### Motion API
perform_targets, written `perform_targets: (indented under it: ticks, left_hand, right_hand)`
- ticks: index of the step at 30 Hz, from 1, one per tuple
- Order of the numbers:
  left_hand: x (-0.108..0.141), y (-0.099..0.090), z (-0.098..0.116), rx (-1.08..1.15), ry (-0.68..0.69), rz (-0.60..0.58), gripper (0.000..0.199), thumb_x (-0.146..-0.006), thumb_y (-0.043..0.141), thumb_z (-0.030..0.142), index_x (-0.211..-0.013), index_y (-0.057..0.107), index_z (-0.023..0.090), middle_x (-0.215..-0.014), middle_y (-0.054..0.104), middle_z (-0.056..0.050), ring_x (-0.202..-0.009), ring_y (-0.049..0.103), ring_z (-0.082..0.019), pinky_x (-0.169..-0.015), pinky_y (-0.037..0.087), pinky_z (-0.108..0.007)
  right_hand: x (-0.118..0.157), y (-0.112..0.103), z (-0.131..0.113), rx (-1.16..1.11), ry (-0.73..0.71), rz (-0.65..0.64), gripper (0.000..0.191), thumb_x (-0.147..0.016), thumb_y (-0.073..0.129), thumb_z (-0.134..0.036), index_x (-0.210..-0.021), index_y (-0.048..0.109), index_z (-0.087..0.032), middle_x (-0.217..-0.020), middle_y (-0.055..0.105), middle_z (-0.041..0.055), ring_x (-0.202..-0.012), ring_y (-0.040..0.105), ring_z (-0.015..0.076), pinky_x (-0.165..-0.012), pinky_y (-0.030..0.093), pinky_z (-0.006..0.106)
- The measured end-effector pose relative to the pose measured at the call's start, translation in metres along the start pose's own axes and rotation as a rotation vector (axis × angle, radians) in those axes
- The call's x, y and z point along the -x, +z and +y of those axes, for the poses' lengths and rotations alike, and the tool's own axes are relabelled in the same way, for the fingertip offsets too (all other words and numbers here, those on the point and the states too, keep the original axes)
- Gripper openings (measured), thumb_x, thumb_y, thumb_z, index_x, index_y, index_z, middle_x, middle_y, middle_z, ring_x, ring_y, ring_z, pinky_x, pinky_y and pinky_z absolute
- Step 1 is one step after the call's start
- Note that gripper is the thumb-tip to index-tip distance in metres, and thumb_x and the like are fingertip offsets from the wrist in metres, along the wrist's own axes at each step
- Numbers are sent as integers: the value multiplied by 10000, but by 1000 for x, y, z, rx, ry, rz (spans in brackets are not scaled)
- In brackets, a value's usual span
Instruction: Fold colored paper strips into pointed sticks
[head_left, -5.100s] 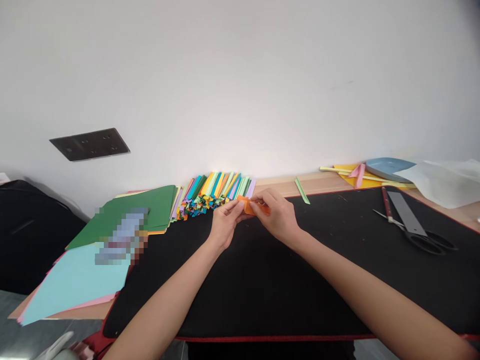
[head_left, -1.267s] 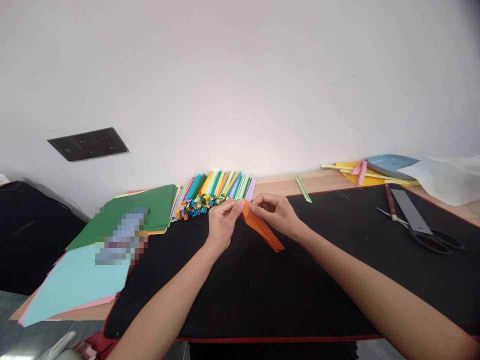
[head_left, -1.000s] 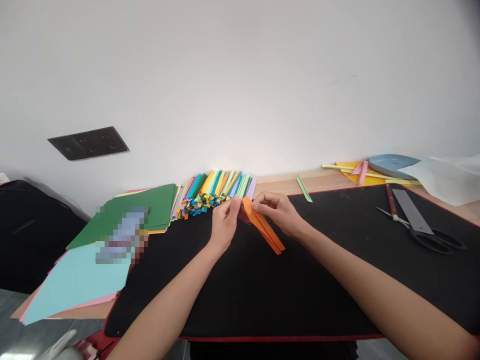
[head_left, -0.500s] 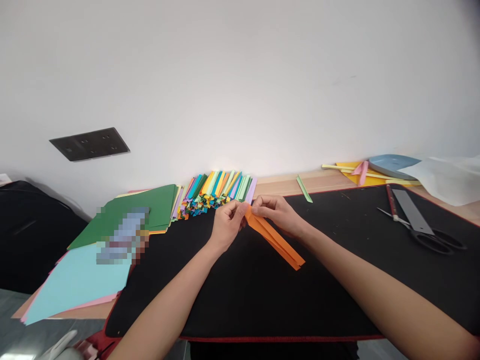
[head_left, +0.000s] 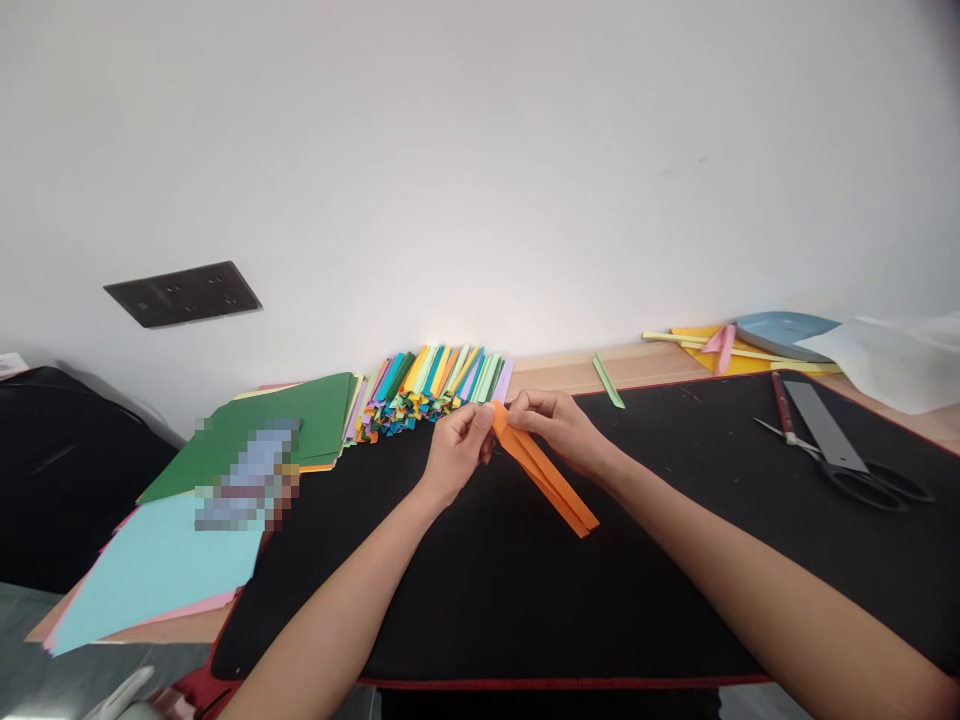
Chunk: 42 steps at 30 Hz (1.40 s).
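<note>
An orange folded paper strip [head_left: 546, 472] slants down to the right over the black mat [head_left: 465, 590], its long layers partly spread at the lower end. My left hand [head_left: 459, 448] pinches its upper end between thumb and fingers. My right hand [head_left: 553, 425] is closed on the same strip close by, with thumb and forefinger at its upper right edge. The fingertips hide part of the fold at the top. Just behind my hands lies a pile of folded paper strips [head_left: 427, 385] in many colours.
Green paper sheets [head_left: 289, 415] and light blue sheets [head_left: 157, 560] are stacked at left. A single light green strip [head_left: 608, 380] rests at the mat's back edge. On the right lie scissors [head_left: 862, 485], a grey metal blade [head_left: 825, 420] and a red-handled tool [head_left: 783, 405]. Behind them stands a blue tray [head_left: 784, 330].
The orange strip's lower end has swung slightly left. Both hands keep their pinch on it and have hardly moved.
</note>
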<state>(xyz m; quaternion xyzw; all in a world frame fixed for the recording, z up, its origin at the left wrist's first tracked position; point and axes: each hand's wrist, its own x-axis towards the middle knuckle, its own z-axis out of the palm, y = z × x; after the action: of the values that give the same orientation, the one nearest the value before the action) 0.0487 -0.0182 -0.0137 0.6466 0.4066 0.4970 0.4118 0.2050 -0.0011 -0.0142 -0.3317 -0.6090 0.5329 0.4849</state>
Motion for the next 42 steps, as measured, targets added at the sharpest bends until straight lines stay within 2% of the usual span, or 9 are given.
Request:
perform_targets:
  ticks: [8,13,18,24,35,38,40,42]
  left_hand:
    - [0,-1,-1,-1,-10,-3,346,-796,571,455,-615,498,169,-457,456,55,-373,414,-54,-391,307,-188]
    - [-1,-2,-2,62,-3,-31,382,-856,454,483,-641,493,169,-498,457,43,-392,429,-60,-370,282,-189]
    - [-3,-5,0,-8,-16,-68,326,-825,538,420,-638,491,157,-479,474,50,-383,419,-45,-385,298,-173]
    - [-3,-8,4,-46,-42,-123,290,-820,545,411,-699,527,148,-496,492,50,-391,430,-42,-383,309,-163]
    - [-5,-9,6,-13,-82,-150,277,-793,573,415,-747,543,143,-488,504,53,-374,431,-45,-354,299,-158]
    - [-6,-10,6,9,-100,-135,272,-790,574,412,-744,543,146,-482,502,57,-368,430,-47,-347,300,-157]
    - [-7,-11,6,33,-114,-116,264,-789,577,401,-733,539,146,-477,497,58,-363,425,-46,-342,296,-155]
    - [-7,-11,6,58,-126,-107,258,-783,585,389,-721,533,143,-475,492,56,-363,426,-47,-336,288,-154]
  right_hand:
    - [-1,0,2,-6,25,-3,223,-684,619,-314,-572,502,-162,-552,452,-53,-540,370,83,-545,290,235]
    - [-1,0,-2,-8,52,36,213,-667,614,-308,-559,498,-166,-539,431,-55,-522,355,80,-522,270,234]
    - [-1,-1,-5,2,39,51,213,-655,615,-312,-551,505,-161,-541,435,-55,-525,349,77,-529,274,230]
    - [-2,-2,-4,15,41,67,208,-646,617,-311,-548,514,-159,-529,433,-58,-526,345,77,-528,266,230]
    - [-2,-4,-2,20,32,79,225,-668,631,-315,-563,508,-157,-547,453,-58,-528,366,72,-536,286,227]
    - [-2,-5,-3,-1,16,36,199,-681,649,-327,-629,548,-164,-595,517,-47,-571,447,87,-582,349,233]
    - [-2,-7,-2,-36,5,-19,181,-678,669,-322,-754,600,-174,-718,601,-19,-695,542,122,-686,408,258]
    - [-2,-8,-1,-58,-8,-70,268,-675,685,-309,-905,622,-187,-885,645,17,-862,583,163,-805,424,299]
